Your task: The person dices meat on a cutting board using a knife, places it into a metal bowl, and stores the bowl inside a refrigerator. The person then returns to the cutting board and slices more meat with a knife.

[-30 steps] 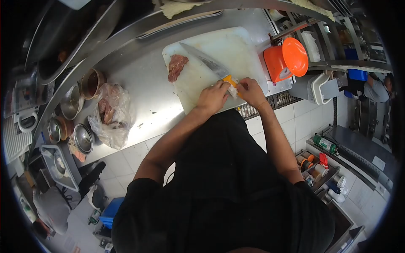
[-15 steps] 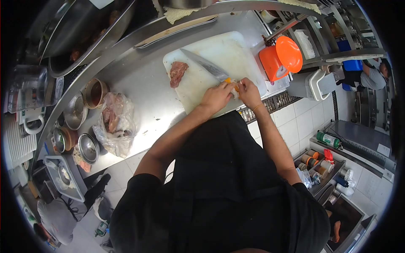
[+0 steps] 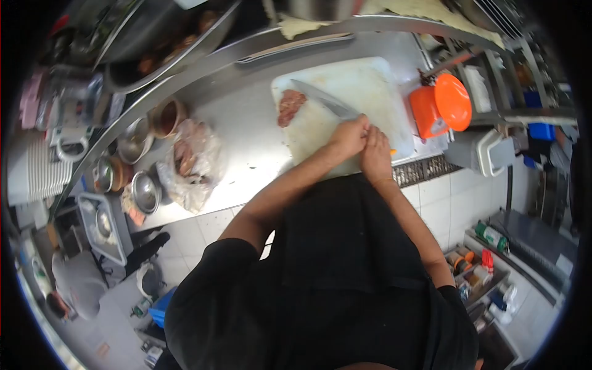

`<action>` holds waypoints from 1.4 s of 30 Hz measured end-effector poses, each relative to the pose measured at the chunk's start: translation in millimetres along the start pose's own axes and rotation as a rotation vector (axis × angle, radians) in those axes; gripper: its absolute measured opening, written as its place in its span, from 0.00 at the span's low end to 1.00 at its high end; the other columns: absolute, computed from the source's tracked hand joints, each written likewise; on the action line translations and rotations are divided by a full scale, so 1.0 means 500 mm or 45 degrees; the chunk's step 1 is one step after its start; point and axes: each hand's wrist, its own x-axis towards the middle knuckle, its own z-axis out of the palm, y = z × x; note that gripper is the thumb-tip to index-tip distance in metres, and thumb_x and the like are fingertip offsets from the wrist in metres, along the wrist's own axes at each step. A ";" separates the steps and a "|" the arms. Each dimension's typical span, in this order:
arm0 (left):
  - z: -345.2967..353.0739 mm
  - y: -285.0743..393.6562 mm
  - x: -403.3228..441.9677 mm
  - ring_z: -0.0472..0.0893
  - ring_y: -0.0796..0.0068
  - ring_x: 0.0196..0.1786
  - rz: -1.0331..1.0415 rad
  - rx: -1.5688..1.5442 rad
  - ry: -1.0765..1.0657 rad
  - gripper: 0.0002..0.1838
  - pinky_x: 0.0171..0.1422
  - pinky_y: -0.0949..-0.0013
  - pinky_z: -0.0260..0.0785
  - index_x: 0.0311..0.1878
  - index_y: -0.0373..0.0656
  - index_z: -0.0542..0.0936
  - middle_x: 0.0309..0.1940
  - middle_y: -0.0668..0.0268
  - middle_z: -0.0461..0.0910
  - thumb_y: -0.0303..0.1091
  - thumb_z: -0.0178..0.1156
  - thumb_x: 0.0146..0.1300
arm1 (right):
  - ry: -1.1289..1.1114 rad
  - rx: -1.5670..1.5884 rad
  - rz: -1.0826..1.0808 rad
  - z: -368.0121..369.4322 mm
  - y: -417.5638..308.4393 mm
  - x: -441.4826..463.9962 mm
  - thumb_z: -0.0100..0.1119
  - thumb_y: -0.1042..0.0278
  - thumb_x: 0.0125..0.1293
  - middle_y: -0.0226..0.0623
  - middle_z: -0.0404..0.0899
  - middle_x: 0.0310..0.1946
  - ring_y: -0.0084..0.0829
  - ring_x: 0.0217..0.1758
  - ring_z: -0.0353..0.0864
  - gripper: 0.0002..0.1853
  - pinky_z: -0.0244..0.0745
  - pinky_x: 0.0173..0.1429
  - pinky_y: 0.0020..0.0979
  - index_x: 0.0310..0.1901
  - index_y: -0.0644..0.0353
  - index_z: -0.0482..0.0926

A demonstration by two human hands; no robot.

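Note:
Over the lower right part of a white cutting board [image 3: 320, 132], my left hand [image 3: 350, 134] and my right hand [image 3: 375, 151] meet above the handle of a knife [image 3: 330, 102]. Both hands are closed, fingertips together; what they pinch is hidden. The blade lies on the board, tip toward the upper left. A bit of yellow handle shows to the right of my right hand. Left of the blade, a piece of raw meat [image 3: 291, 107] rests near the board's left edge.
An orange scale [image 3: 427, 112] stands right of the board. To the left are a plastic bag with meat [image 3: 194, 163] and several bowls, one a metal bowl [image 3: 147, 192]. A long tray [image 3: 296, 49] lies behind the board. A person [image 3: 77, 280] is at the lower left.
My hands have come closer together over the handle, and the white material seen there earlier is now hidden. The view has shifted, so the board appears further right.

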 end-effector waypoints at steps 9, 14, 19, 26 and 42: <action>-0.111 0.025 -0.107 0.85 0.55 0.53 0.040 0.191 0.238 0.19 0.59 0.57 0.77 0.56 0.42 0.81 0.55 0.56 0.84 0.34 0.72 0.64 | -0.117 -0.066 0.079 -0.056 -0.006 0.040 0.57 0.67 0.70 0.49 0.79 0.60 0.51 0.63 0.78 0.26 0.73 0.67 0.49 0.69 0.66 0.72; -0.223 -0.034 -0.148 0.72 0.46 0.72 -0.022 0.768 0.814 0.36 0.76 0.44 0.61 0.71 0.43 0.75 0.70 0.52 0.73 0.41 0.76 0.62 | -0.210 0.178 0.286 -0.091 0.002 0.063 0.52 0.65 0.74 0.57 0.85 0.51 0.60 0.49 0.88 0.25 0.82 0.50 0.57 0.69 0.64 0.70; -0.261 -0.118 -0.106 0.75 0.48 0.70 -0.301 0.874 0.668 0.40 0.74 0.47 0.63 0.73 0.41 0.73 0.67 0.50 0.76 0.47 0.75 0.63 | -0.247 0.265 0.332 -0.089 0.041 0.077 0.55 0.55 0.78 0.63 0.87 0.44 0.66 0.47 0.87 0.26 0.81 0.50 0.59 0.68 0.62 0.69; -0.242 -0.129 -0.088 0.78 0.52 0.67 -0.259 0.830 0.462 0.35 0.73 0.51 0.66 0.71 0.40 0.76 0.61 0.54 0.81 0.45 0.73 0.63 | -0.380 0.202 0.367 -0.083 0.078 0.096 0.61 0.52 0.76 0.65 0.87 0.42 0.67 0.49 0.87 0.25 0.81 0.52 0.59 0.63 0.64 0.74; -0.188 -0.037 -0.105 0.69 0.51 0.75 0.153 0.622 0.278 0.37 0.80 0.45 0.59 0.73 0.54 0.79 0.72 0.58 0.72 0.33 0.77 0.58 | -0.429 0.359 0.461 -0.135 0.049 0.021 0.61 0.56 0.77 0.66 0.86 0.38 0.66 0.46 0.87 0.22 0.82 0.51 0.60 0.58 0.65 0.70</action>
